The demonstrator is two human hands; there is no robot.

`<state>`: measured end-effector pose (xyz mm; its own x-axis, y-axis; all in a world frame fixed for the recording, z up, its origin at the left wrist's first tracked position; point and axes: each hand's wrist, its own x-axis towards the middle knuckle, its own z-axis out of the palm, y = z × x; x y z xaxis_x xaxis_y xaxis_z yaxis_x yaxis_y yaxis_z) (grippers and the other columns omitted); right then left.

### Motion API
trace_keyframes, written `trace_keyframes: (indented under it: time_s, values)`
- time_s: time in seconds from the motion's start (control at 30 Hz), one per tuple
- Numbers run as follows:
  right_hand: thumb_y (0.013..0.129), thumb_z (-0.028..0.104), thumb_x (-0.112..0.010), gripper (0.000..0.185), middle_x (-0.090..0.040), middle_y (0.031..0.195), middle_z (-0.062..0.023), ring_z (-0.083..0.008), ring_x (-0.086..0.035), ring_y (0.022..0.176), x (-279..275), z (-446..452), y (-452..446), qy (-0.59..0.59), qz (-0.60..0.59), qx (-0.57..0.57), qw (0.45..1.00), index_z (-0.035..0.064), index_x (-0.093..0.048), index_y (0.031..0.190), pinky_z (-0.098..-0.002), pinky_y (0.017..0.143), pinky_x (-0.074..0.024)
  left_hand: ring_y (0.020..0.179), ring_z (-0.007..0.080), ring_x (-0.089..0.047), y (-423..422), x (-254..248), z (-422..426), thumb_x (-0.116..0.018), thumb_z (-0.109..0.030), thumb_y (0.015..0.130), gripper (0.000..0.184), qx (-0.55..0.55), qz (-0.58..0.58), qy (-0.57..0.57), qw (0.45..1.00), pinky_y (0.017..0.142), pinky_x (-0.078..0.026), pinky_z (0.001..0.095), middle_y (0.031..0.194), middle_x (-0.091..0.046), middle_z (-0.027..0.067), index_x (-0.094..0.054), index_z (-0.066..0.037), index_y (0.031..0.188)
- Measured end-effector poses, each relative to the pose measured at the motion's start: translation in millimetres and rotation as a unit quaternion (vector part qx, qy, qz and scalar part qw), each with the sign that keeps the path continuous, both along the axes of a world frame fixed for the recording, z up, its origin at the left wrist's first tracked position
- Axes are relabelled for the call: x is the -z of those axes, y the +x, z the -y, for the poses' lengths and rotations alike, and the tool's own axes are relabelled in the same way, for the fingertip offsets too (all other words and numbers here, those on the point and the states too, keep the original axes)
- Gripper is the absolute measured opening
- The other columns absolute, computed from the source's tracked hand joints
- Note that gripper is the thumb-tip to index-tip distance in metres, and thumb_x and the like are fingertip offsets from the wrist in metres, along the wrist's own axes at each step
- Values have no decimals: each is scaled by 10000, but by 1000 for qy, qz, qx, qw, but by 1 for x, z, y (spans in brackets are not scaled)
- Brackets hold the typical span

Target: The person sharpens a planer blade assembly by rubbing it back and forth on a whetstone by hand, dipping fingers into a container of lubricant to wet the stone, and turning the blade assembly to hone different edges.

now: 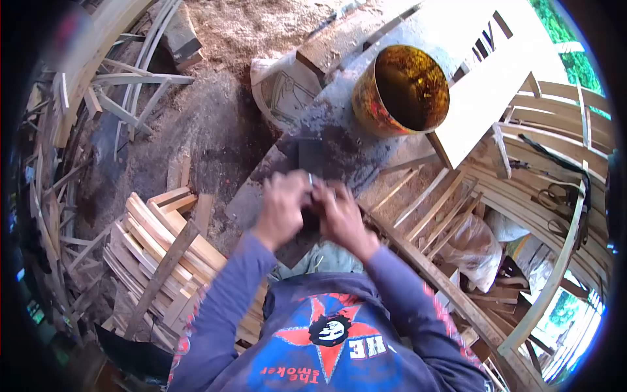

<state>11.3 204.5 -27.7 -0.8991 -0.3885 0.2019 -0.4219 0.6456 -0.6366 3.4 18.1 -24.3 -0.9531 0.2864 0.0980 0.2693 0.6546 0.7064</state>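
Note:
My left hand point(282, 204) and my right hand point(341, 215) are close together over the near end of a dark, dirty workbench point(261, 183). Both are blurred, their fingers curled in toward each other. A small thin thing with a pale glint point(310, 177) shows between the fingertips; its kind is too blurred to tell. Just beyond the fingers lies a flat dark rectangular block point(311, 155) on the bench. Farther along, a round open tin point(401, 91) with a yellow-brown inside stands upright, apart from both hands.
Bundled curved wooden strips point(173, 242) lie at the left. A thick plank point(353, 42) rests at the bench's far end. Sawdust point(241, 26) covers the ground ahead. Long wooden slats point(450, 209) and a clear plastic bag point(473, 251) are at the right.

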Motion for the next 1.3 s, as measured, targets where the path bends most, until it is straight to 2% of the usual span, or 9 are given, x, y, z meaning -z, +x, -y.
trace_keyframes:
  time_s: [0.1, 0.3, 0.43, 0.57, 0.77, 0.9, 1.07, 1.23, 1.3]
  values:
    - [866, 20, -649, 532, -737, 1077, -165, -374, -623, 1133, -10, 21, -70, 1, -41, 10, 999, -13, -512, 1379, -479, 976, -488, 1148, 340, -609, -85, -16, 20, -641, -74, 887, 288, -6, -9, -23, 1000, 980, -433, 466, 1237, -708, 93, -710, -150, 1157]
    - [876, 53, -670, 506, -737, 1051, -181, -392, -632, 1115, -13, -5, 19, 7, 9, -1, 1000, 8, -534, 1362, -464, 1014, -486, 1135, 361, -613, 22, -6, -3, -670, -102, 863, 295, -7, 48, 23, 999, 977, -426, 508, 1240, -704, 107, -712, -135, 1153]
    - [846, 58, -672, 500, -728, 1020, -190, -403, -624, 1123, -5, 24, -76, -5, -34, 3, 999, 33, -548, 1329, -493, 962, -476, 1082, 368, -595, -88, -20, 23, -623, -66, 886, 233, -5, 1, -2, 1000, 959, -432, 486, 1153, -703, 123, -701, -119, 1099]
    - [839, 51, -738, 605, -733, 1120, -144, -398, -651, 1085, 2, -10, 28, -18, -10, 3, 1000, 21, -554, 1414, -475, 921, -552, 1094, 350, -629, 11, -11, 4, -680, -91, 858, 283, 26, 28, 0, 999, 961, -447, 497, 1204, -715, 77, -737, -133, 1132]
    - [913, 94, -667, 427, -726, 1101, -135, -379, -631, 1069, -4, 26, -72, -25, -32, 27, 999, 9, -561, 1318, -474, 943, -493, 1065, 361, -614, -92, -23, 24, -664, -45, 873, 260, 13, -18, -10, 1000, 919, -450, 471, 1205, -720, 103, -716, -111, 1119]
    - [887, 115, -721, 491, -729, 1168, -181, -395, -643, 1148, -9, -6, 25, -25, 26, 15, 999, 4, -550, 1333, -521, 965, -517, 1052, 328, -615, -1, -27, -1, -710, -112, 860, 217, 39, 16, 25, 999, 905, -430, 478, 1192, -717, 58, -728, -142, 1074]
    - [876, 107, -704, 491, -742, 1143, -171, -380, -648, 1105, -15, 21, -51, 5, -16, 37, 999, -9, -569, 1333, -460, 984, -510, 1026, 318, -618, -78, -16, 22, -697, -107, 879, 192, 33, -19, -8, 999, 932, -437, 480, 1176, -727, 56, -727, -125, 1068]
    - [844, 64, -710, 617, -738, 1136, -174, -382, -648, 1107, -11, 1, 29, 24, -5, 32, 999, -53, -525, 1421, -469, 987, -508, 1041, 307, -631, 5, -14, 2, -710, -130, 878, 242, 26, 31, 38, 998, 952, -430, 495, 1216, -731, 53, -742, -151, 1116]
    - [846, 45, -679, 530, -733, 1124, -174, -382, -633, 1126, -9, 8, -11, 8, 10, 27, 1000, -41, -549, 1353, -467, 977, -504, 1028, 312, -628, -36, -20, 7, -699, -116, 876, 232, 34, -69, -5, 997, 929, -440, 470, 1203, -734, 48, -740, -143, 1103]
